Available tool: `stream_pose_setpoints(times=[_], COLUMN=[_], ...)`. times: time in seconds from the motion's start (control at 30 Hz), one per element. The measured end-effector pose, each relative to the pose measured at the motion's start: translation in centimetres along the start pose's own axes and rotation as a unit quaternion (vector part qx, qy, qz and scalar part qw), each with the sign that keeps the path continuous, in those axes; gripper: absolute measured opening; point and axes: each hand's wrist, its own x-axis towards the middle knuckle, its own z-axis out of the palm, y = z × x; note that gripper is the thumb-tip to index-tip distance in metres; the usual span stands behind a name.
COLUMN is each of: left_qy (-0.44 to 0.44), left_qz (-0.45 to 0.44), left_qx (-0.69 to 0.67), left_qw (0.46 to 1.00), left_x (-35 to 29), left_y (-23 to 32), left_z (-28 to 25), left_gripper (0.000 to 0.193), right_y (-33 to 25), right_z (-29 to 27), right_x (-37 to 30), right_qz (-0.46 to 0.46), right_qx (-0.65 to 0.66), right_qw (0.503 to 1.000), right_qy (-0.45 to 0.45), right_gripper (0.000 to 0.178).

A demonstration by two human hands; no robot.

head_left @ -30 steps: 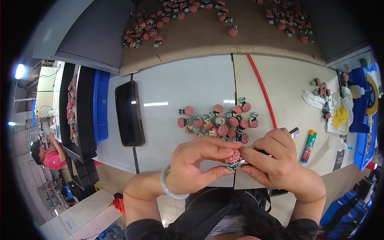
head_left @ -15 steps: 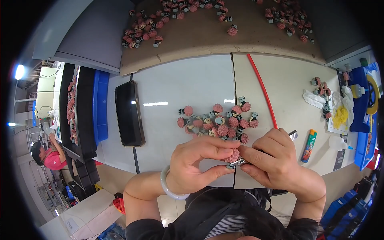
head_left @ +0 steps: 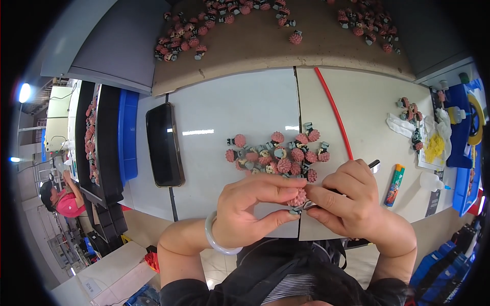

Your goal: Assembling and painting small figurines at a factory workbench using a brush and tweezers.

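Between the thumb and fingers of my left hand [head_left: 255, 206] is a small figurine [head_left: 297, 198] with a knobbly pink head and a grey-green lower part. My right hand [head_left: 348, 196] is closed around a slim metal tool [head_left: 375, 166], whose silvery end sticks out behind the knuckles. The tool's front tip meets the figurine's lower side, mostly hidden by my fingers, so its exact kind is unclear. Just beyond both hands lies a loose pile of similar pink-headed figurines [head_left: 284, 165] on the white table [head_left: 229, 107].
A phone [head_left: 165, 145] lies left of the pile, a red rod [head_left: 334, 112] right of it. Farther right are a green-and-orange tube [head_left: 394, 184], a white bottle [head_left: 431, 181] and a blue bin [head_left: 459, 137]. More figurines cover parts of the brown shelf [head_left: 245, 51]. A co-worker [head_left: 66, 199] sits far left.
The metal tool's tip, plainly visible before, is now mostly covered by my right fingers against the figurine. My right hand has tilted slightly; the left holds nearly still.
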Motion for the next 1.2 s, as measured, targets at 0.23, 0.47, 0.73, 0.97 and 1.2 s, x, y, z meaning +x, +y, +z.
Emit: stream_pose_setpoints(times=[0.23, 0.47, 0.73, 0.97, 1.2], left_qy=[-0.015, -0.021, -0.021, -0.045, -0.051], left_qz=[-0.010, -0.002, -0.002, 0.003, -0.029], left_qx=[0.028, 0.012, 0.025, 0.038, 0.011], left_qw=[0.999, 1.000, 0.999, 0.998, 0.998], left_x=[0.3, 0.2, 0.1, 0.2, 0.3], left_y=[0.0, -0.1, -0.2, -0.1, -0.2], left_z=[-0.4, 0.0, 0.1, -0.2, -0.1], left_gripper=[0.036, 0.037, 0.035, 0.038, 0.038], right_y=[-0.1, -0.5, -0.4, -0.5, -0.1], right_z=[0.2, 0.6, 0.7, 0.6, 0.1], right_x=[-0.6, -0.7, -0.8, -0.8, -0.5], right_qz=[0.066, 0.091, 0.102, 0.124, 0.149], right_qx=[0.098, 0.075, 0.089, 0.109, 0.158], right_qw=[0.993, 0.992, 0.989, 0.981, 0.962], right_qy=[-0.018, -0.052, -0.058, -0.099, -0.164], right_gripper=[0.017, 0.034, 0.034, 0.031, 0.029])
